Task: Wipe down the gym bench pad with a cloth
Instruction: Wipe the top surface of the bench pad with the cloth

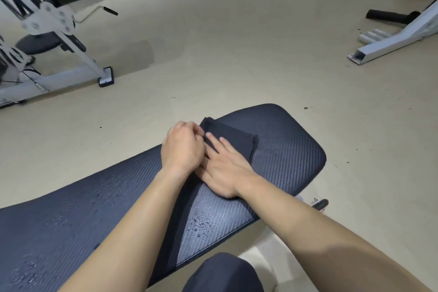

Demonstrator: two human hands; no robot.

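The dark textured gym bench pad runs from the lower left to the centre right, with water droplets on its near part and more at the left. A folded dark cloth lies on the pad's far half. My left hand pinches the cloth's near-left edge with curled fingers. Flat on the cloth rests my right hand, fingers spread and pointing away. Part of the cloth is hidden under both hands.
Beige floor surrounds the bench. A white exercise machine with black pads stands at the far left. White frame parts and a black roller lie at the far right. My knee is at the bottom, just below the pad's near edge.
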